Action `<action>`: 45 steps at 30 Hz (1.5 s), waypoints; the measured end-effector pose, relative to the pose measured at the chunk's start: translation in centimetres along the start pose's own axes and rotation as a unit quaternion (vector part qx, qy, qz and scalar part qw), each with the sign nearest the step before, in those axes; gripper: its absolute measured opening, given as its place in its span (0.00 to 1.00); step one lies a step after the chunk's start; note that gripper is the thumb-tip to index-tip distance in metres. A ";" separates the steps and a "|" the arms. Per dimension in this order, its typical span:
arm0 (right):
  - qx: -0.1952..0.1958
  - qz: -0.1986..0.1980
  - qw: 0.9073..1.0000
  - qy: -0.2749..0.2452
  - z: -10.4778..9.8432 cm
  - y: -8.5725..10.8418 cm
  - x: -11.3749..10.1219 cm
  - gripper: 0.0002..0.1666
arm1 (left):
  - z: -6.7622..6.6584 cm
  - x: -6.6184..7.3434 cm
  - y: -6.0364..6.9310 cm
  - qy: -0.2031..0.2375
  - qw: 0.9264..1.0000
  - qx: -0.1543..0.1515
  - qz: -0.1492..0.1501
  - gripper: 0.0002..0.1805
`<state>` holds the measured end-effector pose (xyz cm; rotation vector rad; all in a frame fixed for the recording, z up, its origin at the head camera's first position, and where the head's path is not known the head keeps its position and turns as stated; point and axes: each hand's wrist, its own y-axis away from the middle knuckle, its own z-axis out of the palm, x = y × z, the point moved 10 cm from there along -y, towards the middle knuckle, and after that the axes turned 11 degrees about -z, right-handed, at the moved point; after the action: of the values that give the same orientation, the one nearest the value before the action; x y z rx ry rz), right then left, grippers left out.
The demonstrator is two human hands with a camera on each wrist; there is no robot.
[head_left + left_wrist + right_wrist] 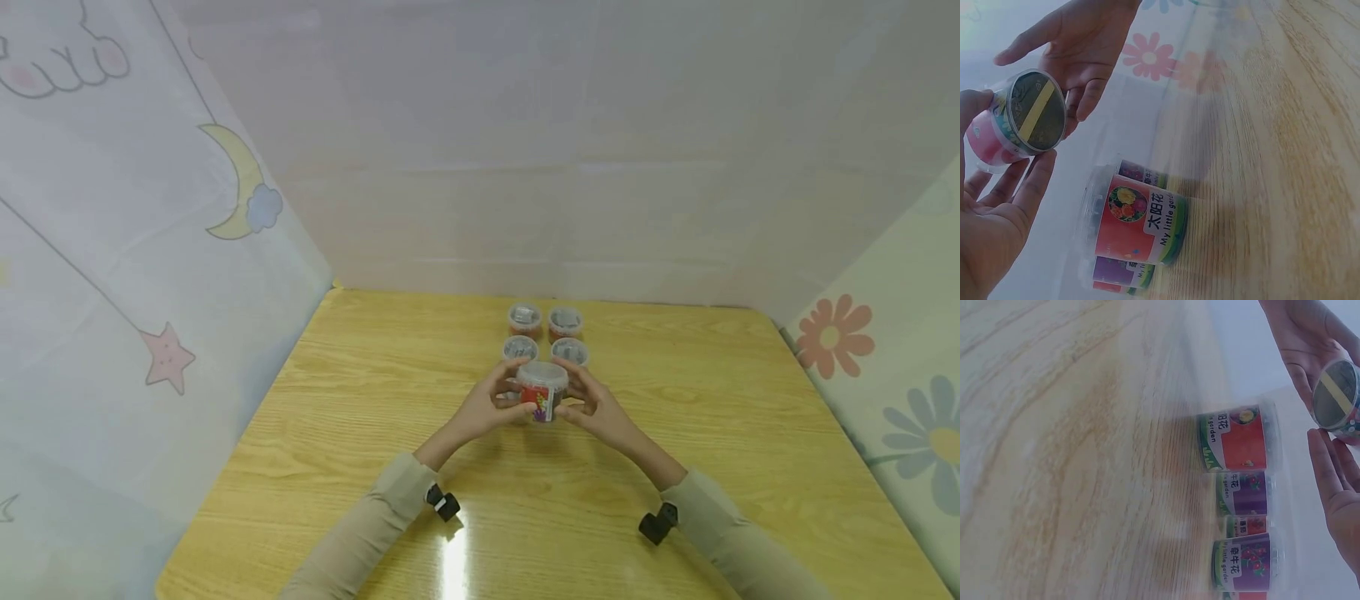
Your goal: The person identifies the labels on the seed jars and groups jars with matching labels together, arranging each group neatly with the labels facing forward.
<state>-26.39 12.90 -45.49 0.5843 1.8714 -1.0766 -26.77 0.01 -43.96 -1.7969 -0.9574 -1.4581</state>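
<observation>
Both hands hold up a small round plastic tub [542, 392] with a clear lid and a red printed label. My left hand [482, 410] grips its left side, thumb low and fingers higher. On the other side, my right hand [606, 417] grips it between thumb and fingers. In the left wrist view the dark base of the tub [1038, 112] shows, crossed by a yellow strip. Just beyond the hands, similar lidded tubs stand upright in two columns, among them a front left one [521, 348] and a front right one [570, 352].
A nearer red-labelled tub [1241, 439] stands on the wooden table [360, 375], with purple-labelled tubs [1244, 562] behind it. Patterned white sheets [480, 167] enclose the table's back and sides. Light glares off the front of the tabletop.
</observation>
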 end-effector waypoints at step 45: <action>0.019 0.026 0.998 -0.060 -0.2 0.4 0.6 0.36 | 0.5 -0.5 0.0 0.053 0.998 -0.018 0.022 0.47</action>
<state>-26.46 13.24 -46.10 0.5750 1.7271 -1.0921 -26.57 0.30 -44.54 -1.7367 -0.8385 -1.5360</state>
